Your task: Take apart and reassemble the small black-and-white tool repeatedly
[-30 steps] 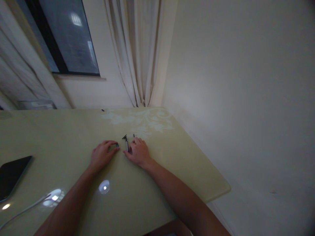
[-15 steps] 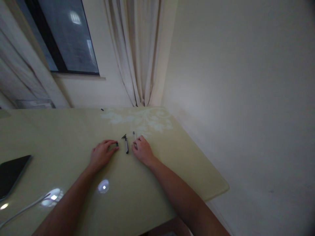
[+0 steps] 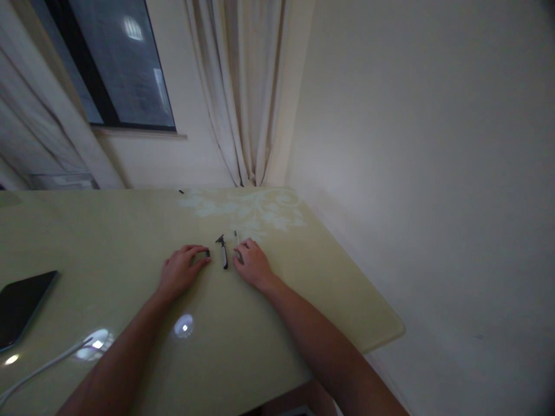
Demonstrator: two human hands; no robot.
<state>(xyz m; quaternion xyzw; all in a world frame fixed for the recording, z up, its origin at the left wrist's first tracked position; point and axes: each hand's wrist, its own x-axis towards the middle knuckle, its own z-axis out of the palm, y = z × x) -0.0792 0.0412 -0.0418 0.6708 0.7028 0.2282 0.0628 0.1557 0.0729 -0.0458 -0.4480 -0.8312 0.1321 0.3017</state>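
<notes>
Both of my hands rest on a pale green table (image 3: 303, 289). My left hand (image 3: 181, 271) pinches a small dark piece (image 3: 207, 253) between thumb and forefinger on the tabletop. A small dark razor-like tool (image 3: 224, 254) lies free between my hands, touched by neither. My right hand (image 3: 254, 266) sits just right of it, fingers curled on the near end of a thin pale stick (image 3: 236, 236) that points away from me. The dim light hides the finer details of these small items.
A dark phone (image 3: 21, 305) lies at the table's left edge, with a white cable (image 3: 43, 367) in front of it. A wall runs close along the table's right edge (image 3: 381, 315). A curtain (image 3: 243, 92) and a window (image 3: 117, 63) stand behind the table.
My right hand has slid right, off the razor-like tool and onto the thin pale stick, so the tool lies uncovered. My left hand has stayed put.
</notes>
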